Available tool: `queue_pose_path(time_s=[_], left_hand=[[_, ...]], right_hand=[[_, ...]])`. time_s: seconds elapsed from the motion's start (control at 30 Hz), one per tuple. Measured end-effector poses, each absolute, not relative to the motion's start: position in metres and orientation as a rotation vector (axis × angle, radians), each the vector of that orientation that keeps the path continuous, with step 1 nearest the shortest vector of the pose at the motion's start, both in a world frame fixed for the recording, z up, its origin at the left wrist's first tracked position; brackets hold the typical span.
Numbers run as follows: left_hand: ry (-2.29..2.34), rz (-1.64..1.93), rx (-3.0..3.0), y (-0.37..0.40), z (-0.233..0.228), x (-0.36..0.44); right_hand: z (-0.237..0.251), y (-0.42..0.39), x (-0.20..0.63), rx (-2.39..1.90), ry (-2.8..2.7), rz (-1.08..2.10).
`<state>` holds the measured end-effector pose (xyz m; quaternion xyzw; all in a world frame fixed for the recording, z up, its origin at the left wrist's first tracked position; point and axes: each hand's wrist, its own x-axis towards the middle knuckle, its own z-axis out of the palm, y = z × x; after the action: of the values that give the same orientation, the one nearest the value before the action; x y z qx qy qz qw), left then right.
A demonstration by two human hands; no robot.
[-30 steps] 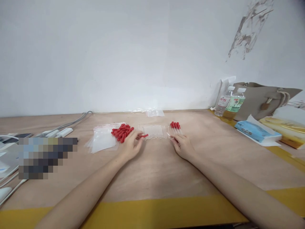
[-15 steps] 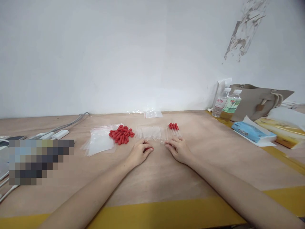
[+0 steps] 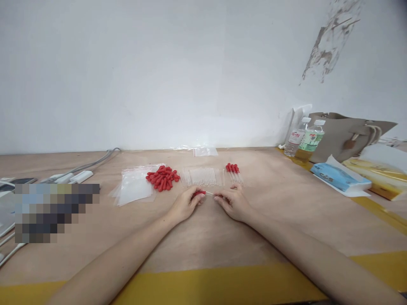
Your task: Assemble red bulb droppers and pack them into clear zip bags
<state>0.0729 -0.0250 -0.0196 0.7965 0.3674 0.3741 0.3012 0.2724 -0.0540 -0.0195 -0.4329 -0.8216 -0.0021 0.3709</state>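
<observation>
My left hand pinches a red rubber dropper bulb, mostly covered by the fingers. My right hand grips a thin clear dropper tube; its left end meets the mouth of the bulb. How far the tube sits inside cannot be made out. Behind the hands lies a row of clear dropper tubes. Left of that row is a pile of red bulbs. Beyond my right hand, several droppers with red bulbs fitted lie side by side.
Clear zip bags lie left of the pile, another plastic bag by the wall. White adapters and cables are at far left. Two bottles, a grey handbag and tissue packs stand at right.
My hands have come closer together. The tube in my right hand has moved left and down, and its end now meets the bulb in my left hand.
</observation>
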Motion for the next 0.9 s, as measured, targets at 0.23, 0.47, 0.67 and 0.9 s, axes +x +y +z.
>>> queue_pose_path(time_s=[0.23, 0.47, 0.67, 0.9], left_hand=[[0.908, 0.932, 2.067, -0.029, -0.018, 0.072], [0.89, 0.821, 2.133, -0.034, -0.02, 0.065], [0.985, 0.873, 2.265, -0.035, -0.019, 0.065], [0.946, 0.845, 2.416, -0.039, -0.016, 0.065]], right_hand=[[-0.021, -0.05, 0.276, -1.057, -2.158, 0.112], [-0.014, -0.045, 0.28, -0.992, -2.34, -0.092], [-0.012, -0.05, 0.274, -1.005, -2.32, -0.256], [-0.02, -0.053, 0.265, -1.029, -2.343, -0.276]])
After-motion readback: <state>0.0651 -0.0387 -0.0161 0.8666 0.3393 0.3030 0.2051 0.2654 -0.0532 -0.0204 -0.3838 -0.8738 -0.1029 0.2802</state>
